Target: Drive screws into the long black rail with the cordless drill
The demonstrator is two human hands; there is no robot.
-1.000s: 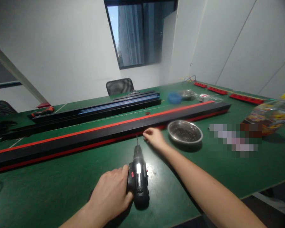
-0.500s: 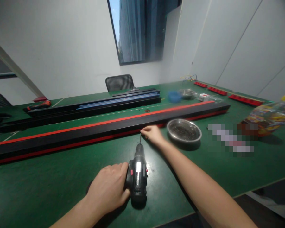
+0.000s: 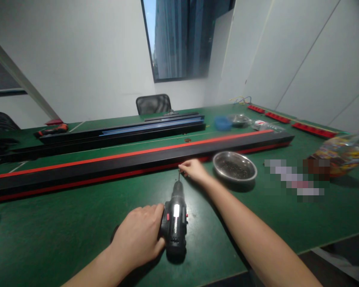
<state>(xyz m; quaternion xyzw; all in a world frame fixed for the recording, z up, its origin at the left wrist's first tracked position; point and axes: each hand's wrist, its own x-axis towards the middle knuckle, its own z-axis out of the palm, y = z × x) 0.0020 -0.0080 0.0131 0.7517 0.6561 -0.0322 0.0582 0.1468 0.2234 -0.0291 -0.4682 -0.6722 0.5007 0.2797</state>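
In the head view, the left hand (image 3: 139,231) is wrapped firmly around the handle of a black drill (image 3: 177,227), which points away from the person. The right hand (image 3: 194,169) has its fingertips pinched together at the tip of the drill's bit (image 3: 179,175); whatever they hold is too small to make out. Both sit just in front of the red lower edge of a long black bar (image 3: 131,161), which lies across the worktop (image 3: 62,231).

One second ago, the bit tip stood apart from the right fingertips; now the two meet. The bar has kept its place.

A steel bowl (image 3: 251,171) of small dark pieces stands just right of the right hand, limiting room there. Green surface stretches left of the drill, and the worktop's near edge passes under the right forearm.
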